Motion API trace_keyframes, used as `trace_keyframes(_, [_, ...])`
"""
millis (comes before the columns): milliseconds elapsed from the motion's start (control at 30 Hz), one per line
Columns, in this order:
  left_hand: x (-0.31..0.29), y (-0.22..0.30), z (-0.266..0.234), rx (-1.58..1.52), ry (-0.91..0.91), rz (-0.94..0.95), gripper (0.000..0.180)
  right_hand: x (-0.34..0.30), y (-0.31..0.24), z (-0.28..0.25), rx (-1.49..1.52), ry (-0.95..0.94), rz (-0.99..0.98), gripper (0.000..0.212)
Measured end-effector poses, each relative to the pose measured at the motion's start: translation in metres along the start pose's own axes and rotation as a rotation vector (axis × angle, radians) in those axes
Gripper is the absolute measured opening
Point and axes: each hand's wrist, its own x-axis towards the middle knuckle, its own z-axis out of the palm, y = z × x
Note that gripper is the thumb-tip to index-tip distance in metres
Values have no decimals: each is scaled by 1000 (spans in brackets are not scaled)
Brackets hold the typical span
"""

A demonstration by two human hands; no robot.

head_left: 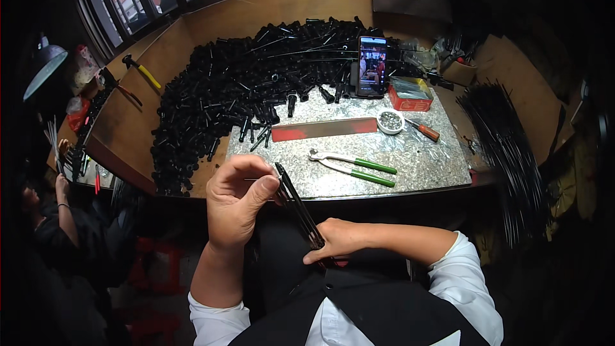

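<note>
A slim bundle of black rods (297, 207) slants upward in front of my body, below the bench edge. Low on it, my right hand (341, 238) is closed round the rods. My left hand (238, 200) is beside their upper end, thumb and fingers pinched together; a thin, pale wire-like line shows at the fingertips, too fine to make out clearly. Beyond my hands, pincers with green handles (359, 170) lie on a speckled stone slab (423, 160). Behind them rests a long reddish-brown bar (325, 129), with a white bowl of small metal bits (390, 122) at its right end.
Black tubular parts (218, 96) are heaped across the back and left. A phone (371, 67) stands upright near a red box (410, 95) and a screwdriver (424, 131). Long black rods (506, 154) hang at right. A hammer (142, 72) leans at left, near another person (64, 218).
</note>
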Motion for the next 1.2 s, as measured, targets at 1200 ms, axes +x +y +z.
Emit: trace_keyframes(1200, [18,6,2,144,-101,-146,6,-22,-58,-86,599,342,-464,10])
